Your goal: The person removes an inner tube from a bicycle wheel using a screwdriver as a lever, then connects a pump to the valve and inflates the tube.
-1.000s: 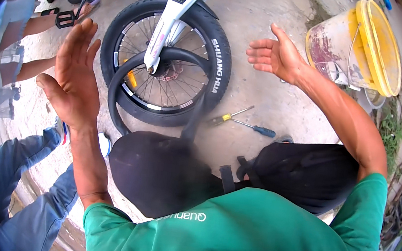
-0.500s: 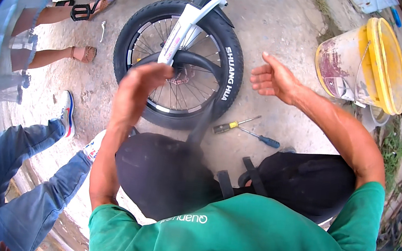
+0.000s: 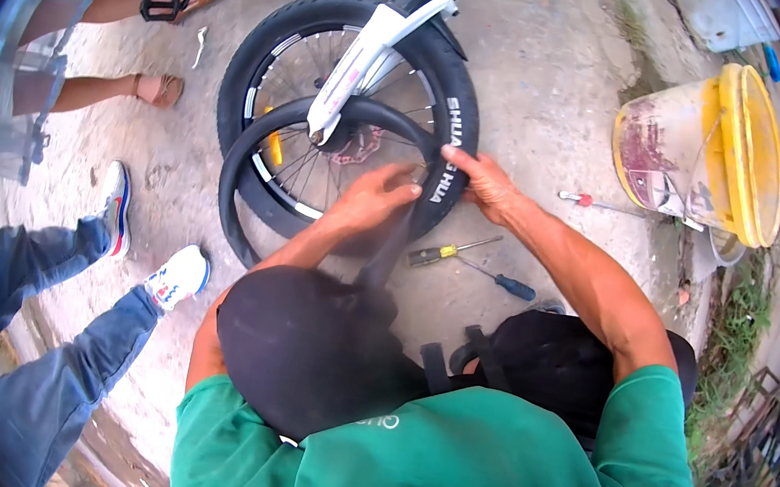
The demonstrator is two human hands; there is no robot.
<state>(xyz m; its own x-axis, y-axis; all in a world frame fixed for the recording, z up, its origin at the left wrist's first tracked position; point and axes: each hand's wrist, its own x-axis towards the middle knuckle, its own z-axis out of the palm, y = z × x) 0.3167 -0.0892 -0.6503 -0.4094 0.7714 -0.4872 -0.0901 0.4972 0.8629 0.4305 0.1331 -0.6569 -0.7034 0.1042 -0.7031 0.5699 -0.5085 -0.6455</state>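
My right hand (image 3: 480, 182) grips the outer black tyre (image 3: 271, 44) of the bicycle's front wheel, thumb on its sidewall. My left hand (image 3: 380, 198) is lower on the wheel's right side, fingers curled at the loose black inner tube (image 3: 242, 160); its fingertips are partly hidden and blurred. The tube lies looped over the spokes, around the lower end of the white fork (image 3: 358, 64). Just below the wheel are a yellow-handled screwdriver (image 3: 432, 255) and a blue-handled screwdriver (image 3: 511, 285) on the concrete.
A yellow-rimmed bucket (image 3: 664, 155) and a red-tipped tool (image 3: 580, 199) are at right, near weeds. At left stand one person in sandals (image 3: 157, 90) and another in jeans and sneakers (image 3: 179, 278). A small metal tool (image 3: 200, 47) lies near the pedal (image 3: 161, 5).
Both hands have moved from open in the air down and inward onto the wheel's right side, the right one closing on the tyre, the left curling at the tube.
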